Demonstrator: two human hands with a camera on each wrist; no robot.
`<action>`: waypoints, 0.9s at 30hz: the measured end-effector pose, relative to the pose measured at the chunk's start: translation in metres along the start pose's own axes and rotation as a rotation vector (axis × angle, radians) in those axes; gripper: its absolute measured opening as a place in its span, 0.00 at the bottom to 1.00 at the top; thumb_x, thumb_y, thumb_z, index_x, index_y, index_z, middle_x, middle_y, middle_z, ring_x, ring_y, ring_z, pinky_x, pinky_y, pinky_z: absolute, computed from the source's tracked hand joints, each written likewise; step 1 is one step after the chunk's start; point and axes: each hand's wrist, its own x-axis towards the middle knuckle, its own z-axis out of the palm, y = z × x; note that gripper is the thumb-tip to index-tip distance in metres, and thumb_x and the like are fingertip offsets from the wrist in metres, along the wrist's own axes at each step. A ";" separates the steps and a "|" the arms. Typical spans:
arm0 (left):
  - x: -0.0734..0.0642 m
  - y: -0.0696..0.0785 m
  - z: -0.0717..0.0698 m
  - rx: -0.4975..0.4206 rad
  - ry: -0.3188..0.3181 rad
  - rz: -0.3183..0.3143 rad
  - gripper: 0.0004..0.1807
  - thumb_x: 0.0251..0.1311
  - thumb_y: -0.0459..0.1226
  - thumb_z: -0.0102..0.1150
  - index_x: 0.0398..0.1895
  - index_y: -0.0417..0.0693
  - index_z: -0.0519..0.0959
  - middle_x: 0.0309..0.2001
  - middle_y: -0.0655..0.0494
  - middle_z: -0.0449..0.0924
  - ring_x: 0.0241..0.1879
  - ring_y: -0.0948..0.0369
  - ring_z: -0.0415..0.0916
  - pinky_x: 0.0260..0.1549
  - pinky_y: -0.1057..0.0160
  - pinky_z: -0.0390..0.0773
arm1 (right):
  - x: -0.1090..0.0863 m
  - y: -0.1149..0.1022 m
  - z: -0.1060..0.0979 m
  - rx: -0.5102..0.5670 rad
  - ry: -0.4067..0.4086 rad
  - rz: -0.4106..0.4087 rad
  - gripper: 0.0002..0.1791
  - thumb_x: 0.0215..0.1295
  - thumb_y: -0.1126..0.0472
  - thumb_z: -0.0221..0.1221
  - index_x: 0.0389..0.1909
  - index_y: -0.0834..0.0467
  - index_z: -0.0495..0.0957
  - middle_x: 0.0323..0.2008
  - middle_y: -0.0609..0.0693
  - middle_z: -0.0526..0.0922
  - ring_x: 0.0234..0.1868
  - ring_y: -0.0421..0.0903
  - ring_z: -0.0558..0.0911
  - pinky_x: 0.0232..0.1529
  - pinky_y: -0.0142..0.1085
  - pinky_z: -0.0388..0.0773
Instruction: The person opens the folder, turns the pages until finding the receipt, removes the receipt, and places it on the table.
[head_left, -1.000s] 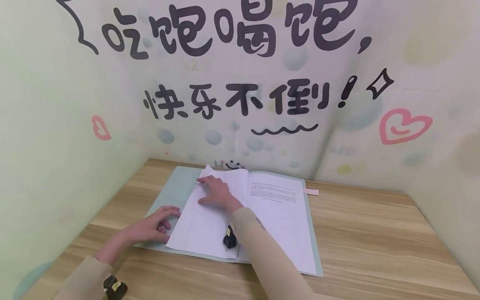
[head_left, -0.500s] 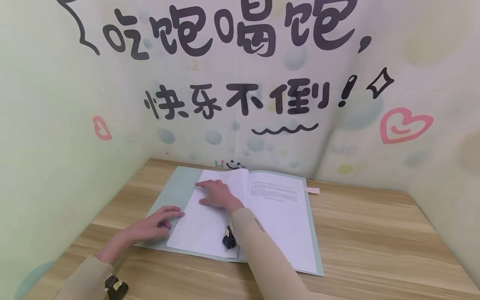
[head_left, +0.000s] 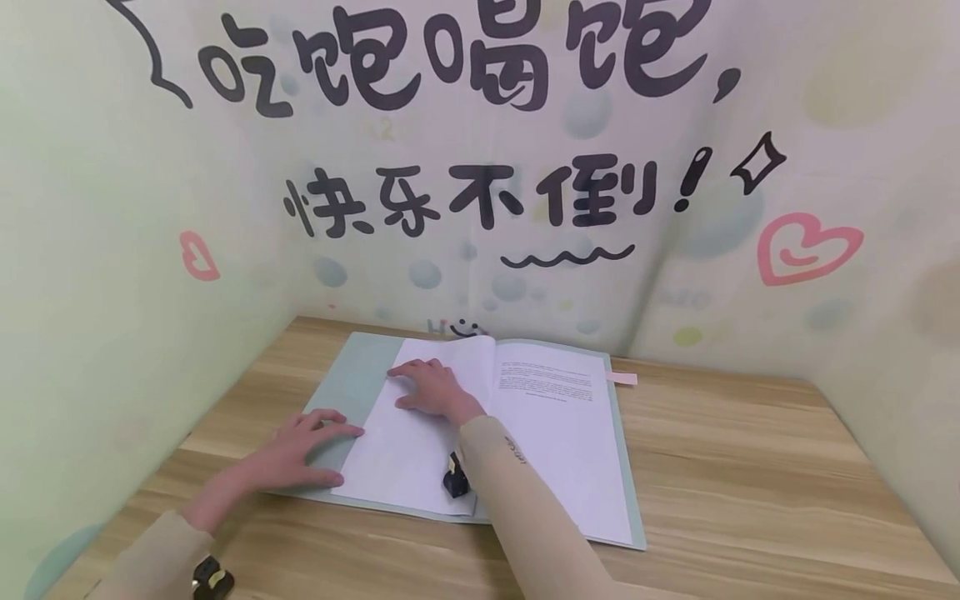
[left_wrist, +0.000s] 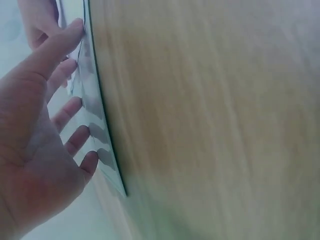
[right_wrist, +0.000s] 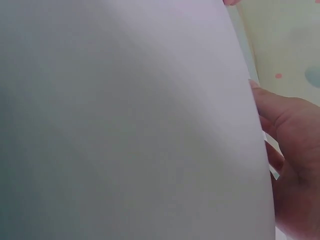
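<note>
A light-blue folder [head_left: 358,362] lies spread on the wooden table with white sheets inside. My right hand [head_left: 433,390] rests on the left sheet [head_left: 405,454], its fingers spread toward the sheet's left edge. In the right wrist view, the white page [right_wrist: 135,125] fills most of the picture and partly hides the fingers of the right hand [right_wrist: 297,155]. My left hand [head_left: 296,454] is over the folder's left cover, thumb and fingers apart, fingertips close to the sheet's edge. The left wrist view shows that hand [left_wrist: 40,105] with separated fingers above the cover [left_wrist: 102,125].
The right sheet [head_left: 558,467] carries a block of small print near its top. A pink tab [head_left: 624,378] sticks out past the folder's right edge. Wooden tabletop [head_left: 757,475] extends to the right. A printed wall [head_left: 480,283] stands close behind, another wall [head_left: 112,333] at left.
The left sheet's raised far corner has come down flat. My right hand has slid slightly nearer along the sheet's edge. My left hand's fingers and thumb have spread wider.
</note>
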 end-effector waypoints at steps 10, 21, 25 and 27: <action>-0.001 -0.002 -0.004 -0.010 -0.028 0.031 0.34 0.48 0.55 0.72 0.60 0.61 0.77 0.57 0.51 0.71 0.52 0.49 0.66 0.43 0.48 0.68 | -0.004 -0.004 -0.002 0.022 0.014 -0.001 0.23 0.66 0.50 0.63 0.62 0.42 0.76 0.67 0.44 0.74 0.67 0.51 0.69 0.67 0.47 0.64; 0.003 -0.001 -0.006 -0.025 -0.029 0.035 0.34 0.47 0.54 0.73 0.59 0.59 0.77 0.56 0.52 0.72 0.51 0.50 0.66 0.45 0.50 0.67 | 0.000 -0.001 -0.005 -0.032 -0.018 -0.024 0.23 0.69 0.50 0.60 0.64 0.43 0.75 0.69 0.45 0.73 0.70 0.50 0.69 0.70 0.46 0.64; 0.003 -0.001 -0.005 -0.032 -0.031 0.023 0.34 0.46 0.55 0.73 0.59 0.60 0.77 0.57 0.51 0.72 0.52 0.50 0.66 0.45 0.49 0.68 | -0.003 0.002 -0.017 -0.056 -0.009 -0.096 0.23 0.71 0.50 0.56 0.65 0.47 0.74 0.69 0.47 0.72 0.73 0.47 0.67 0.74 0.39 0.60; 0.002 -0.001 -0.004 -0.038 -0.035 0.014 0.34 0.45 0.56 0.73 0.59 0.60 0.77 0.57 0.51 0.72 0.52 0.49 0.65 0.46 0.49 0.68 | -0.009 0.003 -0.030 -0.019 -0.004 -0.120 0.23 0.72 0.50 0.55 0.66 0.48 0.73 0.70 0.48 0.71 0.75 0.46 0.65 0.76 0.39 0.57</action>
